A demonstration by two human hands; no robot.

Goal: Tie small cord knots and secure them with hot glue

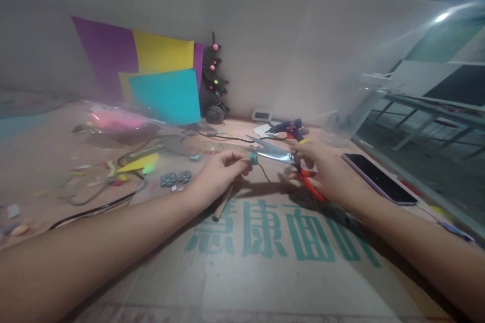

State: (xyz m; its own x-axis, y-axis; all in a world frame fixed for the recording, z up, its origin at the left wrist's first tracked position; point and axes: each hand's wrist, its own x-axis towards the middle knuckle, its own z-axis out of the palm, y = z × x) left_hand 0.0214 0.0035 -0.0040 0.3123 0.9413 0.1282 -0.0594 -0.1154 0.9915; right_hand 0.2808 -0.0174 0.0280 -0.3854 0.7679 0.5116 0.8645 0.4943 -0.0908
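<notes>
My left hand (229, 167) is closed in a pinch on a small teal piece (253, 159), from which a thin dark strand (264, 172) trails to the right. A brown stick-like piece (223, 205) shows below that hand; whether the hand holds it I cannot tell. My right hand (322, 166) grips scissors (308, 181) by their orange-red handles. Their blades are apart and point left, with the lower one close to the teal piece. Several teal-grey bead-like pieces (176, 178) lie left of my left hand.
Purple, yellow and blue sheets (166, 96) lean on the back wall beside a small dark tree with coloured balls (215, 86). A glue gun (286, 127), a small white device (261, 114) and a phone (379, 177) lie around. A black cable (102, 207) and scraps are on the left.
</notes>
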